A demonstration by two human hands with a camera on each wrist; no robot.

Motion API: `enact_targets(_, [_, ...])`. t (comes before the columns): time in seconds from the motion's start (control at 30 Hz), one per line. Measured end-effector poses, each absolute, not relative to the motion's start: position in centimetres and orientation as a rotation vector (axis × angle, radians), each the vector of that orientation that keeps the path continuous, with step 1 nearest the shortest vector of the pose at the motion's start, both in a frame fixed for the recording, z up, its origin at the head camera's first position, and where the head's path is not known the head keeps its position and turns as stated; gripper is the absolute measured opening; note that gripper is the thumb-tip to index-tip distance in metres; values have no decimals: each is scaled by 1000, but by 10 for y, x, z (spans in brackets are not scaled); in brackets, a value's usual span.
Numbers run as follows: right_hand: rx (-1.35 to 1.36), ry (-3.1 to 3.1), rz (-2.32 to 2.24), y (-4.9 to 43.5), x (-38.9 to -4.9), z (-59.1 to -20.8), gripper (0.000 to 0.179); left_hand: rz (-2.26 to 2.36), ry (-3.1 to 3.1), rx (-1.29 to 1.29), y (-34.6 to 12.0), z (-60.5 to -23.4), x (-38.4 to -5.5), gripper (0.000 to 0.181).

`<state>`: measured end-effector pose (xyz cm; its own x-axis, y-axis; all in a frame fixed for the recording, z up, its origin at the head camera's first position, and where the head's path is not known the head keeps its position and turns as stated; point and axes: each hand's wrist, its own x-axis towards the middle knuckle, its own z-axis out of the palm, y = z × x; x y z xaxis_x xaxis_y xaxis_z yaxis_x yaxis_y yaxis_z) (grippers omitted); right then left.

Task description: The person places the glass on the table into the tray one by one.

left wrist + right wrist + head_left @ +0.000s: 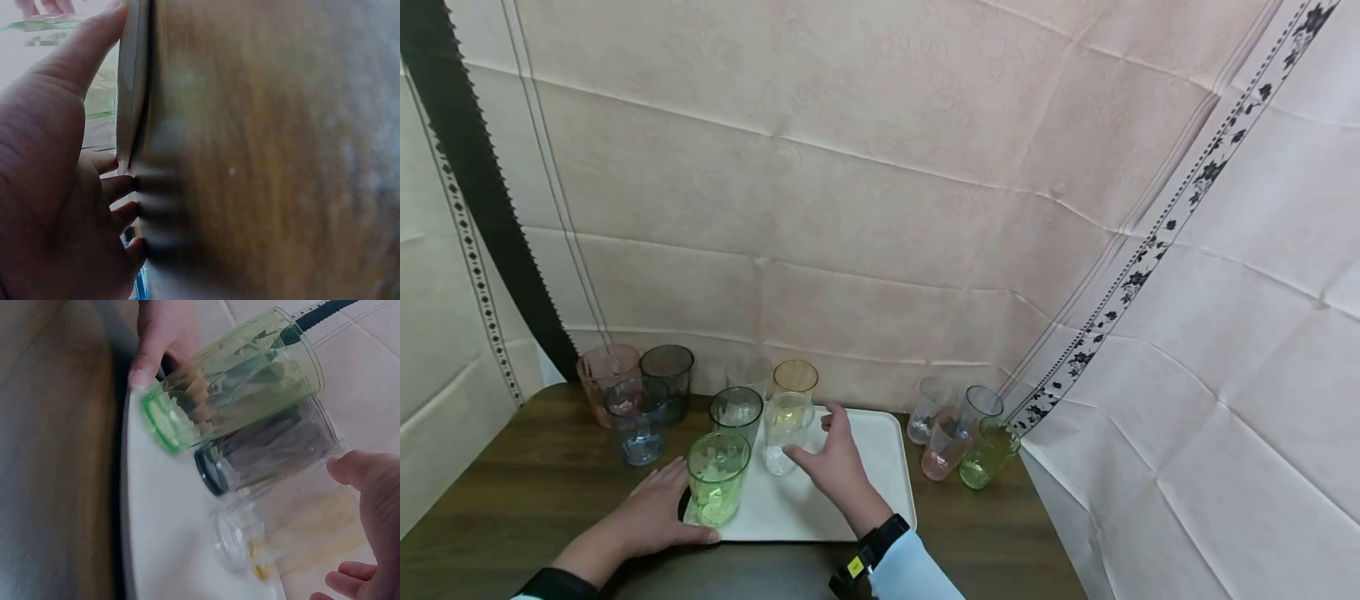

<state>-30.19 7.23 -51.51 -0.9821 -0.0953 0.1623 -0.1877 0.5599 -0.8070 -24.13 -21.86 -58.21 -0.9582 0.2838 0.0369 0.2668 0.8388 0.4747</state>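
Observation:
My left hand (658, 508) holds the near left corner of a white tray (880, 467), thumb on the front edge and fingers along the left side. A green glass (718, 483) stands upright at that corner, right beside the hand. Behind it are a dark grey glass (737, 408), a clear glass (784, 437) and an amber-rimmed glass (796, 377). My right hand (838, 467) is over the tray with thumb and forefinger spread apart, thumb tip right by the clear glass. In the right wrist view, the right hand (381, 500) has nothing gripped between its fingers.
On the wooden table (490, 475), left of the tray, stand a pink glass (598, 375), a smoky glass (673, 379) and a blue glass (642, 433). To its right is a cluster with a yellow-green glass (988, 458) and a pink-based glass (943, 450). A cloth-covered wall (850, 208) rises behind.

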Motion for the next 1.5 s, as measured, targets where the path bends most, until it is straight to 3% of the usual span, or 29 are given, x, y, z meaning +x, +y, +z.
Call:
enact_targets(0.3, [223, -2667, 1387, 123, -273, -519, 96, 746, 2989, 449, -219, -583, -243, 136])
enact_targets(0.57, [208, -2596, 1350, 204, -247, -522, 67, 749, 3014, 474, -218, -583, -241, 136])
enact_targets(0.8, [-70, -2585, 1258, 278, -239, -514, 40, 762, 3009, 462, -219, -583, -241, 135])
enact_targets(1.07, [-425, -2578, 1143, 337, -243, -508, 36, 738, 3002, 454, -221, -588, -244, 137])
enact_targets(1.2, [-458, -2570, 1126, 355, -253, -516, 45, 739, 2998, 439, -220, -588, -244, 137])
enact_targets(1.5, [-579, -2480, 1394, 385, -288, -536, 96, 740, 3007, 463, -220, -586, -244, 136])
